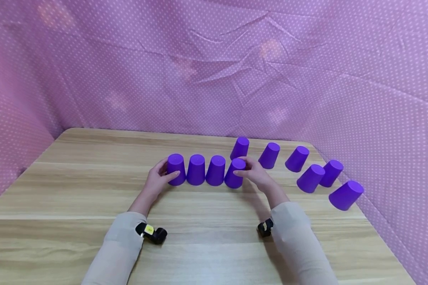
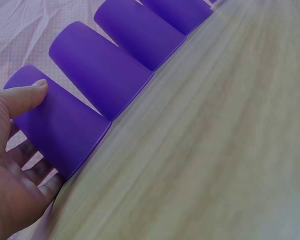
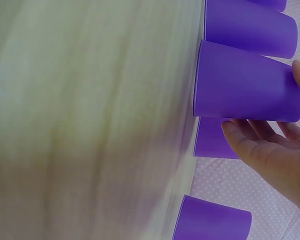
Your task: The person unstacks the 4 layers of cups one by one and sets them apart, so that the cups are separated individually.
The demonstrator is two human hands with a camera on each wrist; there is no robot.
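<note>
Several purple plastic cups stand upside down side by side in a row at the middle of the table. My left hand [image 1: 156, 181] holds the leftmost cup [image 1: 176, 170], its thumb across the front and the other fingers round the outer side and back. At the row's other end, my right hand [image 1: 258, 175] holds the rightmost cup [image 1: 233, 180] between thumb and fingers. Between these two, a pair of cups, the left one [image 1: 196, 170] and the right one [image 1: 215, 171], stand untouched. In both wrist views the held cups' rims are down at the wooden surface.
Behind the right hand stands another upside-down cup [image 1: 240, 147]. More purple cups are scattered to the right, among them one [image 1: 346, 195] near the table's right edge. A pink dotted cloth [image 1: 214, 79] hangs around the wooden table [image 1: 207, 237].
</note>
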